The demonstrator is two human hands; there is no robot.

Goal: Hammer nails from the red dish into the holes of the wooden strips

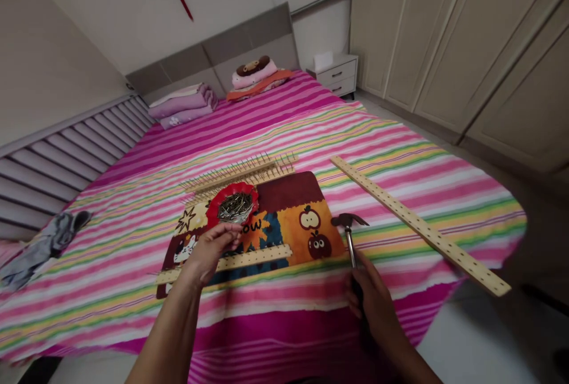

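Observation:
My right hand [371, 292] is wrapped around the dark grip of a claw hammer [351, 242], its head up and over the bed cover. My left hand [216, 248] is closed in a pinch just in front of a red scalloped bowl [212, 203] of nails [235, 206]; whatever lies between its fingertips is too small to make out. Under and beside that hand, a wooden strip with holes [255, 258] lies across a patterned mat [291, 194]. Behind the bowl, wooden strips [235, 175] bristle with several upright nails.
A longer wooden strip with holes [413, 218] lies at an angle on the right, its near end past the bed's edge. Striped covers [284, 295] spread over the bed. Folded bedding [184, 105] sits by the headboard [249, 40], and grey clothing [48, 248] at the left.

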